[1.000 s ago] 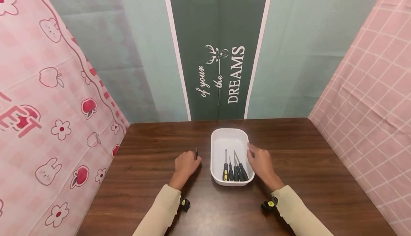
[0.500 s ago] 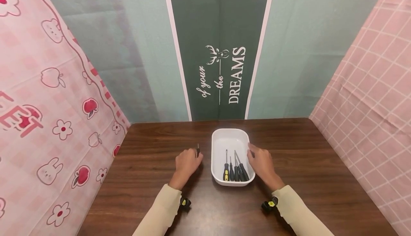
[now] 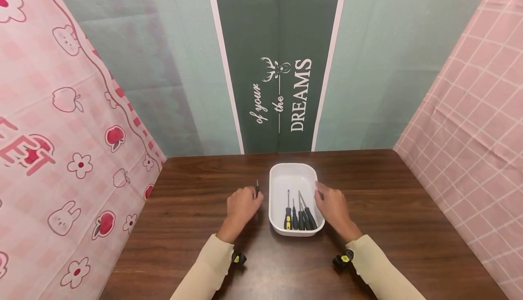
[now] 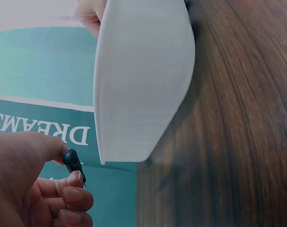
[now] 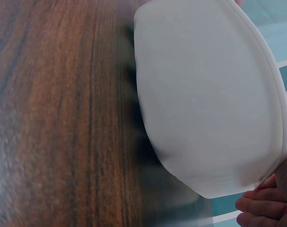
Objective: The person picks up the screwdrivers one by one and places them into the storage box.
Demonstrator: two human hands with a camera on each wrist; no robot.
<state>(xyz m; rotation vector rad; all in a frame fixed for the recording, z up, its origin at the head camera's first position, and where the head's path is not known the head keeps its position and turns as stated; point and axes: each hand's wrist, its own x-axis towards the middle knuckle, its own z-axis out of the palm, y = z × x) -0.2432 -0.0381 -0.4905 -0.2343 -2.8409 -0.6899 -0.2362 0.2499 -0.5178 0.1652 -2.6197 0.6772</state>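
Note:
Just left of the white tray point(image 3: 273, 200), my left hand point(image 3: 243, 207) pinches a small black-handled screwdriver point(image 3: 258, 188) between thumb and forefinger, its thin shaft pointing away from me. In the left wrist view the dark handle point(image 4: 73, 161) shows between the fingertips. My right hand point(image 3: 333, 205) holds the tray's right rim, thumb and fingers at its edge. Inside the tray, at the near end, lie several screwdrivers side by side: a black-and-yellow screwdriver point(image 3: 288, 220) at the left, then black ones point(image 3: 306, 218), with shafts pointing to the far end.
The tray stands on a dark wood-grain table point(image 3: 196, 173). A green cloth backdrop point(image 3: 278, 27) with white lettering hangs behind the table's far edge. Pink patterned cloths hang at left point(image 3: 81, 123) and right point(image 3: 470, 123).
My left hand has moved slightly right and away from me, bringing the small screwdriver closer to the tray. The right hand and tray have stayed in place.

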